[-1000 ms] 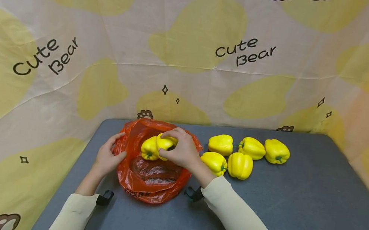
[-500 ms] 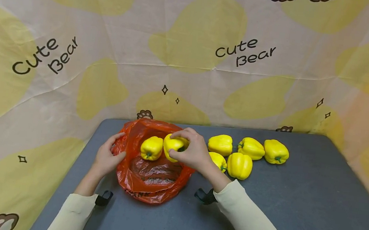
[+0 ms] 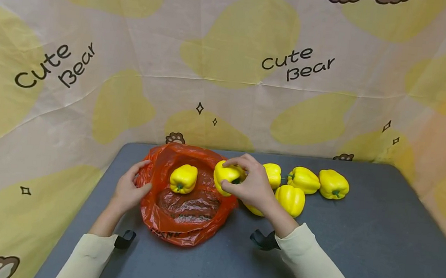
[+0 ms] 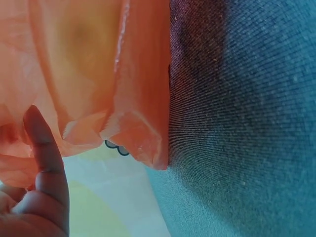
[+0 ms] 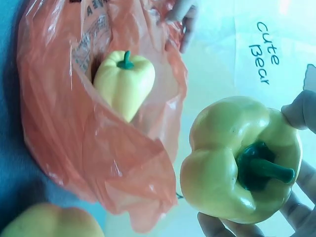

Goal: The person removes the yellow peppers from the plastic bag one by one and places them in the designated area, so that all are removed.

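A yellow bell pepper [image 3: 225, 178] with a green stem is gripped between the thumb and fingers of my right hand [image 3: 253, 183], above the right rim of a red plastic bag [image 3: 184, 234]. In the right wrist view this pepper [image 5: 222, 148] is held up, apart from the bag. Another yellow bell pepper [image 3: 183, 179] sits inside the open bag. My left hand [image 3: 129, 190] holds the bag's left rim; the left wrist view shows a finger [image 4: 47, 158] against the thin red plastic [image 4: 138, 98].
Several more yellow bell peppers [image 3: 303, 180] lie on the grey table [image 3: 359, 244] right of the bag, some partly hidden behind my right hand. A patterned cloth [image 3: 227, 98] hangs behind the table's far edge.
My right hand has moved right with the pepper, from beside the other pepper inside the bag to the bag's right rim. My left hand has stayed at the left rim.
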